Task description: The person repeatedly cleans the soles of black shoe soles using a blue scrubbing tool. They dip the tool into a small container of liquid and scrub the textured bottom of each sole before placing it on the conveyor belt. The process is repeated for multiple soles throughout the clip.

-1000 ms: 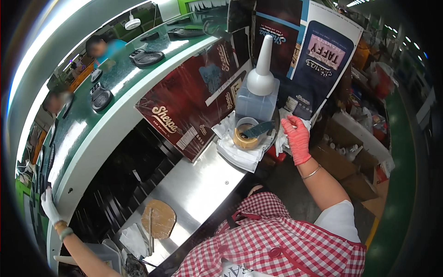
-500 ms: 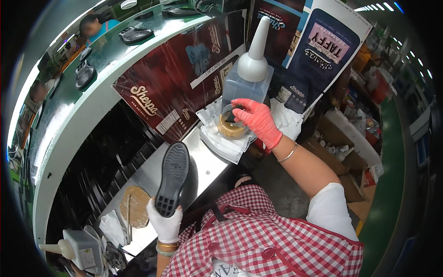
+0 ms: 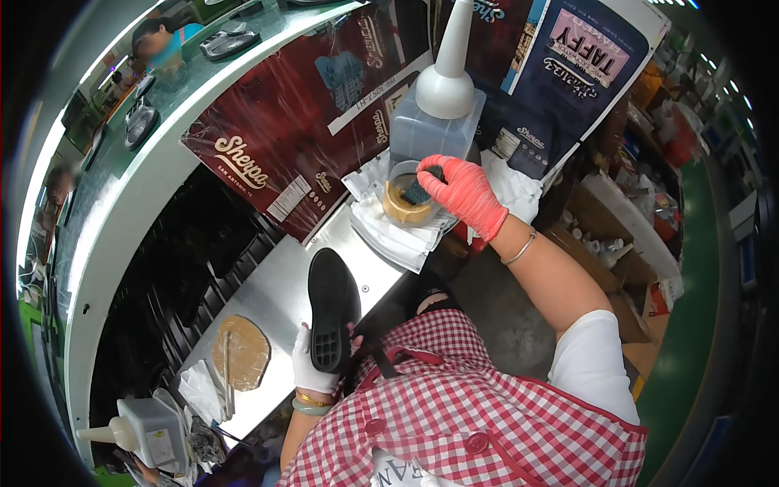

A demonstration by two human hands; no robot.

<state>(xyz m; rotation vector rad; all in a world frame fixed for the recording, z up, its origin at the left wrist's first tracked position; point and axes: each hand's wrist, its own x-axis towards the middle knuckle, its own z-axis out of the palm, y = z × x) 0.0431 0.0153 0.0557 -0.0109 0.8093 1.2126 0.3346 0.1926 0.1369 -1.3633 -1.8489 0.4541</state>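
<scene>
My left hand (image 3: 312, 369), in a white glove, holds a black shoe sole (image 3: 333, 307) by its heel end, tread side up, over the steel worktop (image 3: 268, 300). My right hand (image 3: 462, 195), in a red glove, grips a dark brush handle (image 3: 422, 188) dipped into a round pot of yellowish glue (image 3: 404, 203). The pot stands on white sheets (image 3: 398, 239) in front of a grey dispenser bottle (image 3: 434, 122) with a tall white cone nozzle.
Dark red printed cardboard (image 3: 292, 138) leans against the green conveyor (image 3: 122, 187), which carries black soles (image 3: 230, 42). A glue-stained round pad (image 3: 241, 351) and a second nozzle bottle (image 3: 146, 426) lie at the lower left. Boxes (image 3: 617, 235) crowd the floor at right.
My left hand left the conveyor edge and brought a black sole in front of me. My right hand moved onto the glue pot and took the brush.
</scene>
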